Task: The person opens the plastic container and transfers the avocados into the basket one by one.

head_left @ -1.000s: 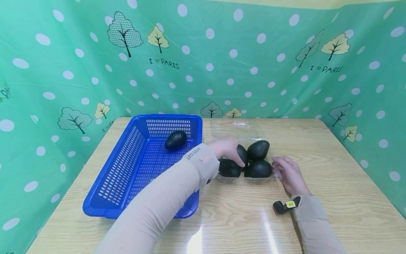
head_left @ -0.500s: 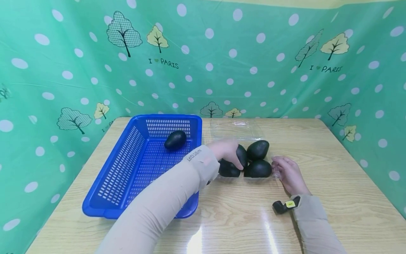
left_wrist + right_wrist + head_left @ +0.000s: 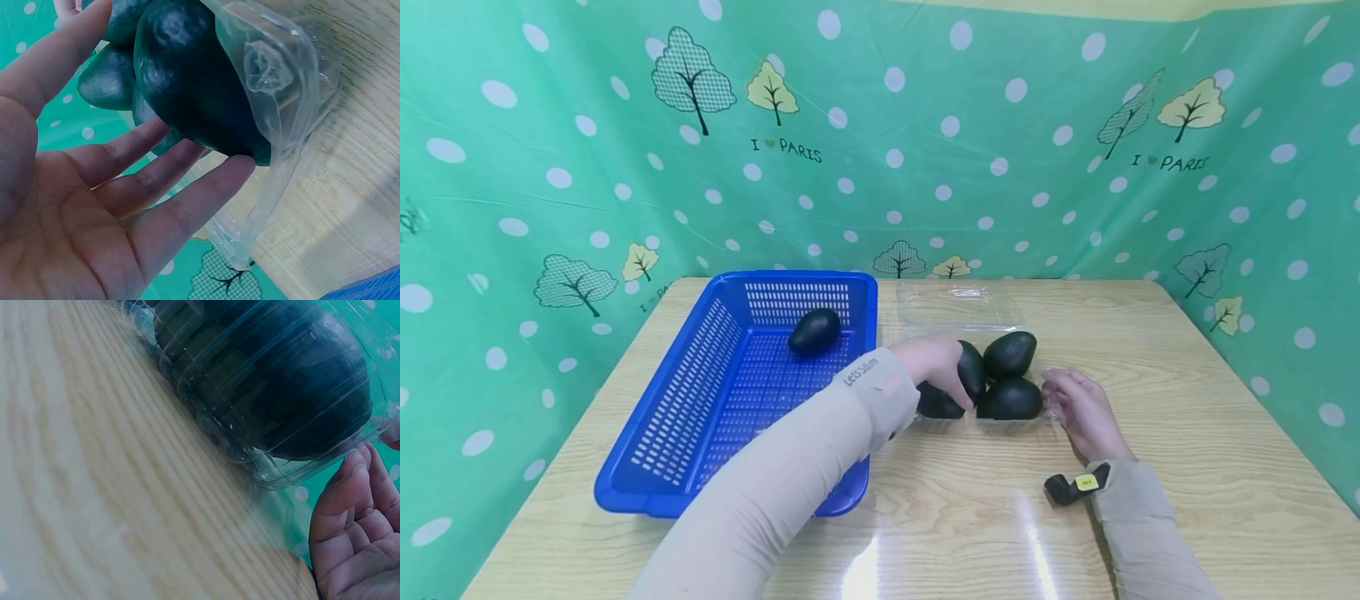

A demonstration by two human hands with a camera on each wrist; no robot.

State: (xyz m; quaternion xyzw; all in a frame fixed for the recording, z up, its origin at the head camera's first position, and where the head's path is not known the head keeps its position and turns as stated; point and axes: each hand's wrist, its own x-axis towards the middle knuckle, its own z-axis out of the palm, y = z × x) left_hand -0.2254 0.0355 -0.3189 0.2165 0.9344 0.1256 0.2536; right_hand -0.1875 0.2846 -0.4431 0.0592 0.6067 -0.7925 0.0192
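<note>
Several dark green avocados sit in a clear plastic tray [image 3: 269, 478] on the table. My left hand [image 3: 934, 360] reaches over the tray's left side. In the left wrist view its fairly straight fingers touch the lower side of the near-left avocado [image 3: 194, 81], with the thumb spread apart. Another avocado [image 3: 972, 372] lies just beyond that hand, and two more, a back-right avocado [image 3: 1010, 355] and a front-right avocado [image 3: 1011, 399], are at the right. My right hand [image 3: 1084, 410] pinches the tray's right edge between fingertips and thumb.
A blue perforated basket [image 3: 651, 433] stands left of the tray, with one avocado [image 3: 815, 331] inside near the back. Behind the tray lies a clear plastic lid [image 3: 958, 304]. Green patterned cloth [image 3: 925, 167] hangs around the wooden table [image 3: 970, 508].
My left hand has shifted slightly downward over the avocados, uncovering more of the middle one. The right hand stays at the tray's edge.
</note>
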